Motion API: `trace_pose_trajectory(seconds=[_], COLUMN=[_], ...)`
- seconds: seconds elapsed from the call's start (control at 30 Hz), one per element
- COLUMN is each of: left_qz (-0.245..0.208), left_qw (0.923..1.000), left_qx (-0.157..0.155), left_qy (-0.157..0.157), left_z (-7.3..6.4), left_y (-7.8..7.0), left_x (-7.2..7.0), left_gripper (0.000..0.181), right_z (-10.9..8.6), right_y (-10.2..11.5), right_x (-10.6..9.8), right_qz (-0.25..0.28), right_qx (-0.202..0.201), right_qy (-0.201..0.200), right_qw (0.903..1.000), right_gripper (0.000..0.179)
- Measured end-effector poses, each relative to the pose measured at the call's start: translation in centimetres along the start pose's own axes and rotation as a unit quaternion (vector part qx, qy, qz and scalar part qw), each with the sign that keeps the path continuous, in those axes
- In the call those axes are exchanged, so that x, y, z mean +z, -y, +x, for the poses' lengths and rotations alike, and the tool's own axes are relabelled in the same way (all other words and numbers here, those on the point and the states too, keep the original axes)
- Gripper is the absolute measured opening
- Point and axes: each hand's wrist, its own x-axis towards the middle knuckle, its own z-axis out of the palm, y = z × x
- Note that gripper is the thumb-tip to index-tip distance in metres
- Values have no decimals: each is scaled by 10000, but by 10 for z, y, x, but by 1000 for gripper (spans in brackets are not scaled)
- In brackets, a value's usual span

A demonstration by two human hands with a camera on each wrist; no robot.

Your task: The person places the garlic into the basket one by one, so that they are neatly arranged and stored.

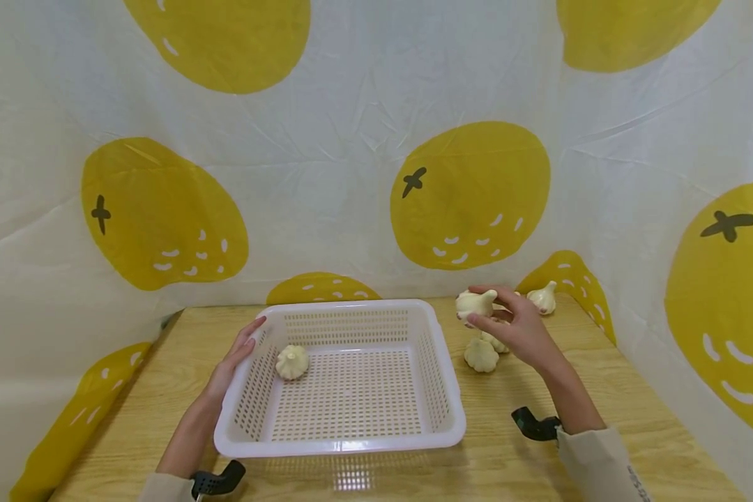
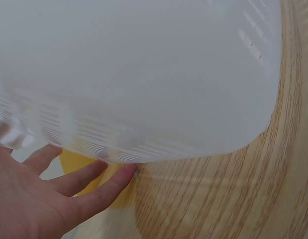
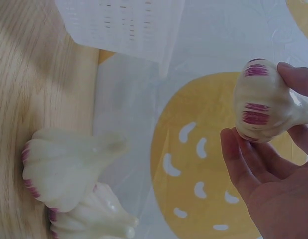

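My right hand (image 1: 514,328) pinches a garlic bulb (image 1: 473,305) between thumb and fingers, above the table right of the white basket (image 1: 339,446). In the right wrist view, the held bulb shows purple streaks, and its stem points toward the palm. Below that hand, a garlic bulb (image 1: 480,355) lies on the table with another (image 1: 494,341) partly hidden behind it. My left hand (image 1: 226,366) rests against the basket's left side, its fingers extended along the outer wall in the left wrist view. One garlic bulb (image 1: 292,362) sits inside the basket, near its left wall.
Another garlic bulb (image 1: 542,298) lies at the table's back right, beyond the right hand. The wooden table (image 1: 527,446) meets a white curtain (image 1: 326,209) with large yellow fruit prints along its back and sides.
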Motion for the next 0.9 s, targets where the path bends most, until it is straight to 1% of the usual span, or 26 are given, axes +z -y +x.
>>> trace_pose_trajectory(seconds=[0.17,0.37,0.6,0.9], left_qz=[-31,74,149,72], left_qw=[10000,9999,9998,9999], left_qx=[-35,-66,-92,-108], left_qy=[17,-39,-97,-26], left_z=[1,0,-1,-1], left_y=[0,0,-1,-2], left_x=[1,1,0,1], left_gripper=[56,56,56,56], right_z=[0,0,0,0], right_y=[3,5,6,10], right_x=[3,9,14,19], right_qz=[-23,-124,-163,-152], right_qx=[34,117,-38,-194], right_qy=[97,191,237,328], right_qw=[9999,9997,9996,9992], right_gripper=[46,46,45,44])
